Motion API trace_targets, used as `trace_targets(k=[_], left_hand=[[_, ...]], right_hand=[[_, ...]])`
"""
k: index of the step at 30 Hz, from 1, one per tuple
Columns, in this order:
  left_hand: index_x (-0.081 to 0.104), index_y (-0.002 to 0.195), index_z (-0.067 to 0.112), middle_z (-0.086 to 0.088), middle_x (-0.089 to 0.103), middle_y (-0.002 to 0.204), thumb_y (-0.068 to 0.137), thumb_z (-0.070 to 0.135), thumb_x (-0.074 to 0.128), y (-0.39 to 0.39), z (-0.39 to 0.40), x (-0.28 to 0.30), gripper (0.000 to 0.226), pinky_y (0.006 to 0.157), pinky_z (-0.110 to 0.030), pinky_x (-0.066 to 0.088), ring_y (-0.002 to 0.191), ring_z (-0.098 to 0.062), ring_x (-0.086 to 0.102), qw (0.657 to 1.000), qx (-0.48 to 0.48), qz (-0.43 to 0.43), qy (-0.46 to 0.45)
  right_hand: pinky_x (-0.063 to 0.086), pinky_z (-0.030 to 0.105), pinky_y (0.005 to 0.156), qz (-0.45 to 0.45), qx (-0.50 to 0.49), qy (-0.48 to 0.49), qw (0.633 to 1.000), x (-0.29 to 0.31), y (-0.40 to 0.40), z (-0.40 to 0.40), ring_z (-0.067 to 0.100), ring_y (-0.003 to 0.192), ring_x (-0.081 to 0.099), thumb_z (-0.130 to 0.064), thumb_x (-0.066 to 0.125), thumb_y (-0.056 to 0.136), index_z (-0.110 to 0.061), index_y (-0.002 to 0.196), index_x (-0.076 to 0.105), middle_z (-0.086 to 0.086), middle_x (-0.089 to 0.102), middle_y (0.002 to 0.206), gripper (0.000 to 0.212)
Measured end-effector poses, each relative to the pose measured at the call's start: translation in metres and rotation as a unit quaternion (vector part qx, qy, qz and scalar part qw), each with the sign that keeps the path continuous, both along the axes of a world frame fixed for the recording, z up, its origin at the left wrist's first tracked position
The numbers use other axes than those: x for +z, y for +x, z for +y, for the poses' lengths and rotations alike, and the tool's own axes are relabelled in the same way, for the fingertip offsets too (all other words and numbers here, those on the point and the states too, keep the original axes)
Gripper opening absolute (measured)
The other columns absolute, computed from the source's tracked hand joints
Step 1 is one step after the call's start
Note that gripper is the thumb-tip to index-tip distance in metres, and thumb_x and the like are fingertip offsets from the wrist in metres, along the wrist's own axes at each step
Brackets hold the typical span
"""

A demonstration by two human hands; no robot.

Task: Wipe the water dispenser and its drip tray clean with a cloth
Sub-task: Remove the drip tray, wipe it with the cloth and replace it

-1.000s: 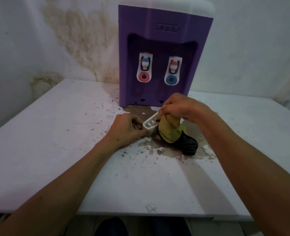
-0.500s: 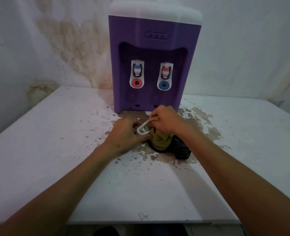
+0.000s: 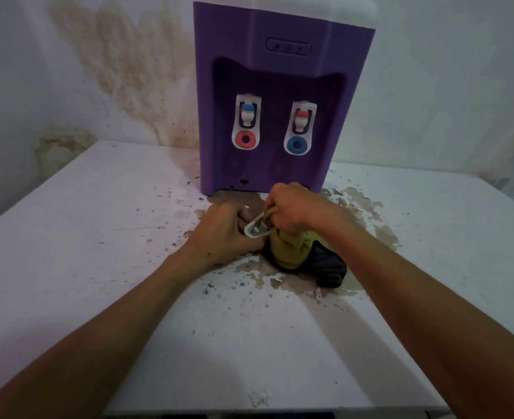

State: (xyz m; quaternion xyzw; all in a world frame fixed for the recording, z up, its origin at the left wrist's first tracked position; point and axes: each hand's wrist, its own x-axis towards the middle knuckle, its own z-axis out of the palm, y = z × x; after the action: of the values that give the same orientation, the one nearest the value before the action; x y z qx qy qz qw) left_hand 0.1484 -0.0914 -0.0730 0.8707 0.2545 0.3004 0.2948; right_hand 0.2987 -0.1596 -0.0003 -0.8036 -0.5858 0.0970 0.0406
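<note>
A purple water dispenser [image 3: 280, 71] with a white top and two taps stands at the back of the table. Just in front of it my left hand [image 3: 225, 234] grips the small white drip tray [image 3: 255, 229], which is tilted up on its edge. My right hand [image 3: 292, 207] clutches a yellow-green and black cloth [image 3: 298, 252] and presses a bunched part of it against the tray. The rest of the cloth hangs down onto the table. Most of the tray is hidden by my fingers and the cloth.
The white table [image 3: 98, 267] has peeled, stained patches [image 3: 355, 204] around the dispenser's base and under my hands. Stained walls [image 3: 113, 71] close in behind and on the left. The table's front edge [image 3: 265, 409] lies near me.
The view has come closer to the dispenser. My right hand has worked the cloth against the tray, and both hands stay in front of the dispenser's base.
</note>
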Motion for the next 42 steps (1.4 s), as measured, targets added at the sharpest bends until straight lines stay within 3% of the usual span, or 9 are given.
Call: trace_targets(k=[5,9,14,19,22,25,30,36,42], left_hand=[[0.07,0.083,0.021,0.014,0.072,0.07,0.067,0.041,0.088,0.001,0.002,-0.002,0.031,0.057,-0.022,0.054,0.064,0.005,0.066,1.0,-0.002,-0.003,-0.004],[0.07,0.08,0.021,0.012,0.073,0.071,0.07,0.043,0.088,0.001,0.004,-0.001,0.03,0.057,-0.024,0.055,0.064,0.001,0.067,1.0,-0.012,-0.007,-0.012],[0.069,0.078,0.022,0.014,0.07,0.068,0.071,0.04,0.088,-0.001,-0.001,0.0,0.027,0.052,-0.014,0.047,0.063,0.003,0.065,1.0,0.001,-0.012,-0.004],[0.071,0.078,0.02,0.012,0.071,0.068,0.067,0.034,0.089,0.0,-0.002,-0.003,0.026,0.057,-0.029,0.054,0.064,-0.001,0.066,1.0,0.015,-0.014,0.019],[0.069,0.077,0.019,0.011,0.071,0.067,0.067,0.037,0.089,-0.003,-0.005,-0.003,0.028,0.055,-0.026,0.053,0.064,-0.001,0.066,1.0,0.02,-0.012,0.007],[0.07,0.078,0.019,0.012,0.071,0.068,0.069,0.046,0.088,-0.005,-0.005,-0.005,0.033,0.053,-0.017,0.05,0.064,0.001,0.066,1.0,0.01,-0.023,-0.003],[0.069,0.082,0.024,0.015,0.072,0.075,0.062,0.057,0.086,-0.003,0.0,-0.002,0.042,0.055,-0.02,0.054,0.065,0.006,0.066,1.0,0.02,0.001,-0.006],[0.066,0.082,0.023,0.017,0.07,0.073,0.065,0.05,0.086,-0.003,0.0,-0.004,0.038,0.053,-0.013,0.046,0.067,0.008,0.064,1.0,0.013,-0.011,0.015],[0.072,0.098,0.027,0.015,0.069,0.086,0.069,0.069,0.07,-0.003,-0.002,-0.005,0.051,0.064,-0.028,0.055,0.075,-0.002,0.063,0.998,0.006,-0.025,0.051]], right_hand=[[0.051,0.034,0.077,0.0,-0.026,0.019,0.999,0.004,-0.001,0.0,0.024,0.1,0.058,-0.019,0.07,0.09,-0.018,0.117,0.061,0.004,0.048,0.116,0.028],[0.055,0.033,0.079,0.007,-0.005,0.111,0.994,-0.02,0.002,-0.007,0.022,0.098,0.061,-0.012,0.067,0.088,-0.021,0.104,0.076,0.008,0.067,0.107,0.021],[0.054,0.035,0.078,0.015,-0.004,0.013,1.0,0.0,-0.002,-0.003,0.023,0.098,0.061,-0.019,0.066,0.09,-0.025,0.111,0.07,0.006,0.062,0.115,0.023],[0.051,0.036,0.079,-0.041,0.006,-0.042,0.998,0.01,-0.014,-0.009,0.025,0.101,0.055,-0.019,0.063,0.094,-0.013,0.126,0.052,0.006,0.044,0.112,0.034],[0.051,0.035,0.078,-0.039,0.014,-0.036,0.998,0.008,-0.013,-0.011,0.025,0.1,0.057,-0.019,0.063,0.094,-0.012,0.122,0.056,0.008,0.049,0.115,0.031],[0.057,0.033,0.075,0.018,-0.001,0.007,1.0,0.008,0.0,-0.018,0.021,0.092,0.064,-0.02,0.065,0.091,-0.017,0.107,0.073,0.005,0.066,0.11,0.018],[0.044,0.016,0.061,0.057,-0.019,0.124,0.99,0.02,0.024,-0.037,0.013,0.086,0.063,-0.018,0.063,0.095,-0.021,0.094,0.075,-0.003,0.071,0.093,0.013],[0.055,0.038,0.089,0.037,0.028,0.119,0.992,-0.004,0.026,-0.029,0.02,0.099,0.066,-0.019,0.067,0.092,-0.022,0.101,0.076,-0.001,0.074,0.102,0.012],[0.049,0.034,0.081,-0.023,0.052,0.119,0.991,-0.017,0.029,-0.017,0.025,0.101,0.06,-0.019,0.065,0.092,-0.022,0.102,0.074,0.005,0.068,0.106,0.013]])
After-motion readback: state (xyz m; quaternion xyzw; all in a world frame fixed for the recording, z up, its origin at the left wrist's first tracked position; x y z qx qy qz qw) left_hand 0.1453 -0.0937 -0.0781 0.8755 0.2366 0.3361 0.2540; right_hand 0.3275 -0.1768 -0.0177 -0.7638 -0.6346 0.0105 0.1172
